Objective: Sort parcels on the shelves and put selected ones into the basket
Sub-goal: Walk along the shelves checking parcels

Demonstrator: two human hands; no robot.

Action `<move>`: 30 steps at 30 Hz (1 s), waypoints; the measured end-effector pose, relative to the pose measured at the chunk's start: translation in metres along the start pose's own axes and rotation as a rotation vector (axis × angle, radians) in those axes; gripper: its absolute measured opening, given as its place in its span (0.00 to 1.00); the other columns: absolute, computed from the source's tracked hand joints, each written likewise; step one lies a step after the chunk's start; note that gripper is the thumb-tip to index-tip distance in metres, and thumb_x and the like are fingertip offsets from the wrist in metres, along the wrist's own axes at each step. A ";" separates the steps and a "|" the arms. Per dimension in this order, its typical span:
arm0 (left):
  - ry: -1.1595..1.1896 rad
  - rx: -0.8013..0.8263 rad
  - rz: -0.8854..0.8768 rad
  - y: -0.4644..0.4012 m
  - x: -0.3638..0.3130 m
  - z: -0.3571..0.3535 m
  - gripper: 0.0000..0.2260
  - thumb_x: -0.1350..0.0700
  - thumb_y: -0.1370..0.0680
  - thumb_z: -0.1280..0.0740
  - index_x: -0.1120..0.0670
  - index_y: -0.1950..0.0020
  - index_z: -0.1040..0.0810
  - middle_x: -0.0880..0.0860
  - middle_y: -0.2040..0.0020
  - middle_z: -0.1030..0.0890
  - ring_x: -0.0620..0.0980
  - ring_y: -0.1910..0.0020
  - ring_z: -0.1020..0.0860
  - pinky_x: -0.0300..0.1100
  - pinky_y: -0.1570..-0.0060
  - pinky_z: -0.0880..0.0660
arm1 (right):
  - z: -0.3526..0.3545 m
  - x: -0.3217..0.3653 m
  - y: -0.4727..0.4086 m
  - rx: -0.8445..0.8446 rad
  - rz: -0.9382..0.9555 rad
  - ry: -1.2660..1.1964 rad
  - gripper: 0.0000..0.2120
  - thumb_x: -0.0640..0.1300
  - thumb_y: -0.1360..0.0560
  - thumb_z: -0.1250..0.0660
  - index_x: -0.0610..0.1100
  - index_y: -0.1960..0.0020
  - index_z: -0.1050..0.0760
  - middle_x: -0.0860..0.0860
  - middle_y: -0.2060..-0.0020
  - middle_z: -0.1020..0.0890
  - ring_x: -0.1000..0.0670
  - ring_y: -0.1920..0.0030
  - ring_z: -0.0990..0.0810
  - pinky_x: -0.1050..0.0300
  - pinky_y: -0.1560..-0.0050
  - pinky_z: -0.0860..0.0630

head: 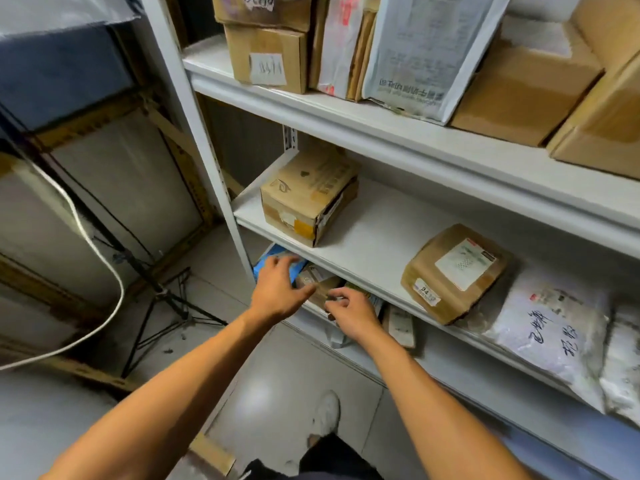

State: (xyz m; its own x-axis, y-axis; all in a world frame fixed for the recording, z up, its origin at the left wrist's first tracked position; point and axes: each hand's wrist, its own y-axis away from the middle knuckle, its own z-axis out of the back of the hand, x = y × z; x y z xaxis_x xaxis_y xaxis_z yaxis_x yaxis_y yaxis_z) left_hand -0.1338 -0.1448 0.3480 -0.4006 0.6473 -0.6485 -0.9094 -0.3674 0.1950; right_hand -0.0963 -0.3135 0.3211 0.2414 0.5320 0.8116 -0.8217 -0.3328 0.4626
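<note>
**White metal shelving, loaded**

Above the hands, on the white middle shelf board (374,233): brown cardboard box (306,199) at left, tan taped flat parcel (453,271) and white plastic mailer bag (550,334) to the right.

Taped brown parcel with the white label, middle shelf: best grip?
Take the brown parcel by its two long sides, coming from the open shelf front. It lies flat, one corner overhanging the shelf edge, so that corner is free, with a white bag close beside it.

Dim, motion-blurred, edges warped
</note>
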 end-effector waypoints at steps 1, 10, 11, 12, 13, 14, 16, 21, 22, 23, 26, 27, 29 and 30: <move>-0.004 -0.065 -0.003 -0.016 -0.001 0.004 0.38 0.38 0.30 0.24 0.49 0.25 0.34 0.56 0.29 0.35 0.55 0.30 0.34 0.53 0.31 0.29 | -0.002 0.006 -0.012 -0.002 0.004 -0.016 0.12 0.43 0.22 0.33 0.48 0.38 0.23 0.50 0.57 0.17 0.52 0.58 0.19 0.59 0.57 0.23; -0.442 -0.149 -0.105 -0.176 -0.023 0.043 0.56 0.15 0.44 0.40 0.35 0.20 0.51 0.59 0.19 0.65 0.71 0.23 0.64 0.74 0.30 0.54 | -0.008 0.030 -0.089 -0.061 -0.030 -0.114 0.09 0.41 0.22 0.32 0.50 0.44 0.21 0.50 0.56 0.16 0.49 0.55 0.17 0.46 0.46 0.17; -0.500 -0.072 -0.106 -0.185 -0.023 0.044 0.56 0.14 0.44 0.42 0.34 0.20 0.53 0.59 0.19 0.65 0.72 0.23 0.62 0.74 0.30 0.51 | -0.008 0.031 -0.091 -0.062 -0.047 -0.129 0.09 0.41 0.22 0.32 0.50 0.43 0.22 0.51 0.56 0.17 0.49 0.55 0.17 0.47 0.46 0.17; -0.527 -0.001 -0.098 -0.192 -0.020 0.043 0.55 0.15 0.43 0.42 0.33 0.21 0.54 0.59 0.19 0.64 0.73 0.23 0.59 0.74 0.31 0.44 | -0.008 0.032 -0.092 -0.064 -0.060 -0.133 0.10 0.41 0.22 0.32 0.50 0.42 0.22 0.52 0.56 0.17 0.50 0.55 0.17 0.48 0.45 0.18; -0.523 0.038 -0.096 -0.196 -0.019 0.044 0.54 0.16 0.42 0.41 0.33 0.21 0.54 0.60 0.19 0.61 0.74 0.23 0.55 0.72 0.33 0.35 | -0.009 0.032 -0.095 -0.068 -0.066 -0.142 0.11 0.40 0.22 0.32 0.49 0.41 0.22 0.52 0.56 0.17 0.50 0.55 0.17 0.50 0.46 0.18; -0.502 0.048 -0.105 -0.197 -0.019 0.045 0.54 0.17 0.41 0.39 0.34 0.20 0.52 0.61 0.19 0.57 0.74 0.25 0.50 0.69 0.37 0.28 | -0.011 0.033 -0.098 -0.076 -0.071 -0.159 0.11 0.39 0.22 0.32 0.47 0.40 0.22 0.51 0.55 0.17 0.52 0.56 0.18 0.53 0.49 0.18; -0.462 0.038 -0.154 -0.190 -0.021 0.052 0.54 0.18 0.42 0.38 0.37 0.20 0.47 0.62 0.24 0.47 0.71 0.30 0.42 0.61 0.44 0.23 | -0.019 0.036 -0.102 -0.128 -0.082 -0.243 0.10 0.38 0.20 0.34 0.44 0.40 0.22 0.47 0.53 0.17 0.54 0.60 0.18 0.62 0.59 0.21; 0.314 0.297 0.036 -0.152 -0.003 0.079 0.38 0.26 0.38 0.40 0.41 0.31 0.26 0.58 0.38 0.26 0.58 0.41 0.26 0.52 0.46 0.24 | -0.030 0.051 -0.091 -0.237 -0.203 -1.057 0.19 0.60 0.23 0.33 0.47 0.41 0.19 0.48 0.52 0.12 0.50 0.49 0.15 0.54 0.50 0.19; 0.610 0.438 0.159 -0.141 0.006 0.081 0.32 0.30 0.38 0.38 0.45 0.39 0.22 0.58 0.42 0.23 0.56 0.46 0.23 0.49 0.51 0.22 | -0.031 0.052 -0.086 -0.196 -0.221 -1.225 0.29 0.66 0.29 0.31 0.47 0.36 0.20 0.47 0.44 0.14 0.46 0.39 0.18 0.48 0.37 0.23; 0.830 0.573 0.217 -0.130 0.018 0.082 0.30 0.32 0.38 0.36 0.48 0.44 0.21 0.58 0.45 0.22 0.55 0.50 0.22 0.47 0.55 0.22 | -0.033 0.052 -0.082 -0.162 -0.220 -1.342 0.37 0.69 0.33 0.28 0.47 0.32 0.21 0.46 0.37 0.17 0.43 0.33 0.22 0.45 0.30 0.28; 1.112 0.782 0.185 -0.102 0.058 0.071 0.38 0.36 0.41 0.28 0.54 0.36 0.23 0.61 0.42 0.21 0.60 0.47 0.24 0.57 0.45 0.26 | -0.041 0.045 -0.069 -0.171 -0.096 -1.343 0.35 0.71 0.32 0.37 0.47 0.37 0.17 0.46 0.40 0.16 0.45 0.40 0.16 0.48 0.40 0.21; 1.153 0.811 0.170 -0.095 0.068 0.068 0.41 0.35 0.42 0.26 0.55 0.34 0.24 0.60 0.41 0.20 0.61 0.45 0.23 0.58 0.42 0.28 | -0.046 0.045 -0.066 -0.162 -0.077 -1.321 0.32 0.71 0.33 0.37 0.48 0.43 0.14 0.46 0.43 0.15 0.47 0.44 0.15 0.50 0.45 0.19; 1.157 0.844 0.145 -0.087 0.084 0.066 0.43 0.35 0.43 0.24 0.56 0.33 0.24 0.59 0.41 0.18 0.59 0.46 0.20 0.56 0.43 0.25 | -0.053 0.044 -0.061 -0.093 -0.110 -1.257 0.33 0.70 0.40 0.25 0.47 0.45 0.13 0.45 0.42 0.15 0.46 0.44 0.15 0.49 0.44 0.19; 1.132 0.854 0.137 -0.085 0.089 0.067 0.45 0.35 0.43 0.23 0.57 0.32 0.26 0.59 0.41 0.18 0.58 0.45 0.20 0.54 0.44 0.23 | -0.056 0.041 -0.060 -0.079 -0.134 -1.218 0.39 0.69 0.44 0.22 0.46 0.41 0.15 0.45 0.40 0.16 0.46 0.42 0.16 0.47 0.40 0.20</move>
State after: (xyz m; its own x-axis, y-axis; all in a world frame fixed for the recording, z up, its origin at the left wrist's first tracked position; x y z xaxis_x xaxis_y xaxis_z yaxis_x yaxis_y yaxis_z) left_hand -0.1001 -0.0114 0.3230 -0.5554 -0.3831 -0.7381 -0.8216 0.3902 0.4157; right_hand -0.0662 -0.2285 0.3070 0.6158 -0.5304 0.5827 -0.7724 -0.2604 0.5793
